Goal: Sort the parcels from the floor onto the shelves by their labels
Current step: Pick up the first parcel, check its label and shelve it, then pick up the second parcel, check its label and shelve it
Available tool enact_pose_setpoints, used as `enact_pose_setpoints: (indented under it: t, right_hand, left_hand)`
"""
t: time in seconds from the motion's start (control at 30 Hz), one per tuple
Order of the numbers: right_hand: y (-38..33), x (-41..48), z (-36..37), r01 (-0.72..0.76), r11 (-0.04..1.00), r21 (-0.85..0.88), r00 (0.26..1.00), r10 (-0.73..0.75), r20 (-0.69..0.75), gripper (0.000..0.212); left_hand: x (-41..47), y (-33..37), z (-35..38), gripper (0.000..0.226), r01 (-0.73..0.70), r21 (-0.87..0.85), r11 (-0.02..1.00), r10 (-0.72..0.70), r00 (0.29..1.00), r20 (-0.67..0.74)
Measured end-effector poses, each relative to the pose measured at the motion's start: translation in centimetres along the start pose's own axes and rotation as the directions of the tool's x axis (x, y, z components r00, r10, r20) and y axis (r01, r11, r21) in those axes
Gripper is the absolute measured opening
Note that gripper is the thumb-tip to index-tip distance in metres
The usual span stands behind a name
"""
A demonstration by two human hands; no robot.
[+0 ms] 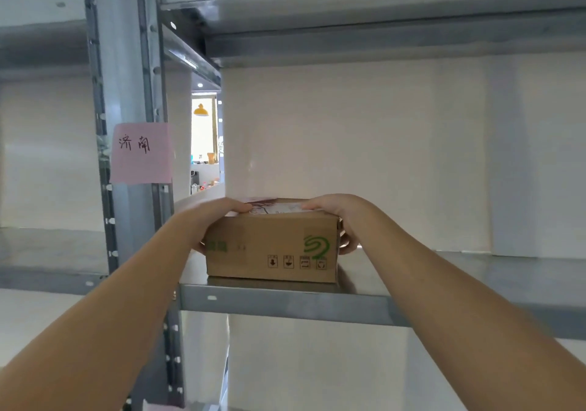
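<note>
My left hand (211, 220) and right hand (336, 220) clasp the ends of a brown cardboard parcel (271, 245), steadying it. Under my grip it sits on the metal shelf (285, 304). Left of my hands, a pink handwritten label (141, 153) marks this bay, presumably its destination.

Soft even daylight, mild blur, wide-angle bowing

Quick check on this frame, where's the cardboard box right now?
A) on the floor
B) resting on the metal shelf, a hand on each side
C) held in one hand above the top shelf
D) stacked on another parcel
B: the cardboard box sits on the metal shelf, with the left hand and right hand gripping its two sides.
</note>
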State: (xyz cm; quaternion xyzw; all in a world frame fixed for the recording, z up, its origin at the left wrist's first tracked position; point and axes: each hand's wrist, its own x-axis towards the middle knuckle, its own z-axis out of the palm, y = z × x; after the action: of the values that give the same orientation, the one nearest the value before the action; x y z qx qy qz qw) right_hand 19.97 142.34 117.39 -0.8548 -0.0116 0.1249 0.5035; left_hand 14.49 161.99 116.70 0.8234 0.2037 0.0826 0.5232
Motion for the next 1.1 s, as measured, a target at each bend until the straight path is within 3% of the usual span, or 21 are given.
enact_pose_setpoints:
  t: [0.13, 0.2, 0.27, 0.33, 0.4, 0.47, 0.57, 0.7, 0.93, 1.1]
  right_hand:
    - [0.2, -0.4, 0.0, 0.022, 1.0, -0.014, 1.0, -0.022, -0.016, 0.042]
    - [0.4, -0.6, -0.1, 0.085, 0.995, 0.057, 0.995, -0.082, -0.048, 0.049]
    - [0.9, -0.7, -0.5, 0.256, 0.953, 0.164, 0.959, -0.23, -0.165, 0.072]
    - [2.0, -1.5, -1.8, 0.457, 0.876, 0.155, 0.863, -0.395, -0.315, 0.084]
    - [4.2, -2.6, -3.8, 0.607, 0.794, 0.003, 0.712, -0.543, -0.445, 0.081]
    - [6.4, -4.1, -5.8, 0.639, 0.739, -0.212, 0.586, -0.647, -0.488, 0.077]
    - [10.5, -7.0, -9.5, 0.556, 0.699, -0.45, 0.46, -0.709, -0.534, 0.073]
    - [18.8, -13.5, -17.9, 0.425, 0.753, -0.503, 0.353, -0.649, -0.674, 0.073]
    - [34.2, -30.3, -32.6, 0.232, 0.866, -0.442, 0.223, -0.49, -0.843, 0.065]
    - [44.7, -44.6, -40.6, -0.006, 0.922, -0.388, 0.119, -0.384, -0.916, 0.067]
  left_hand:
    - [-0.5, 0.2, 0.3, 0.044, -0.013, 0.012, 1.0, 0.013, 0.999, -0.03]
    - [0.2, -0.1, 0.4, 0.062, -0.145, 0.076, 0.987, 0.154, 0.978, -0.141]
    - [0.4, 0.2, 0.8, 0.08, -0.359, 0.177, 0.916, 0.398, 0.868, -0.298]
    - [-0.9, 1.2, 2.3, 0.082, -0.59, 0.144, 0.794, 0.595, 0.707, -0.382]
    - [-3.0, 2.7, 5.2, 0.082, -0.748, 0.12, 0.652, 0.737, 0.588, -0.334]
    - [-4.6, 3.5, 8.4, 0.084, -0.822, 0.189, 0.538, 0.836, 0.491, -0.243]
    - [-6.8, 4.8, 14.2, 0.084, -0.899, 0.193, 0.394, 0.919, 0.385, -0.087]
    - [-12.2, 6.9, 24.2, 0.085, -0.961, 0.082, 0.265, 0.961, 0.27, 0.065]
    - [-23.8, 10.5, 41.2, 0.084, -0.957, -0.178, 0.228, 0.964, 0.197, 0.176]
    - [-36.4, 12.5, 54.7, 0.071, -0.869, -0.436, 0.236, 0.963, 0.151, 0.223]
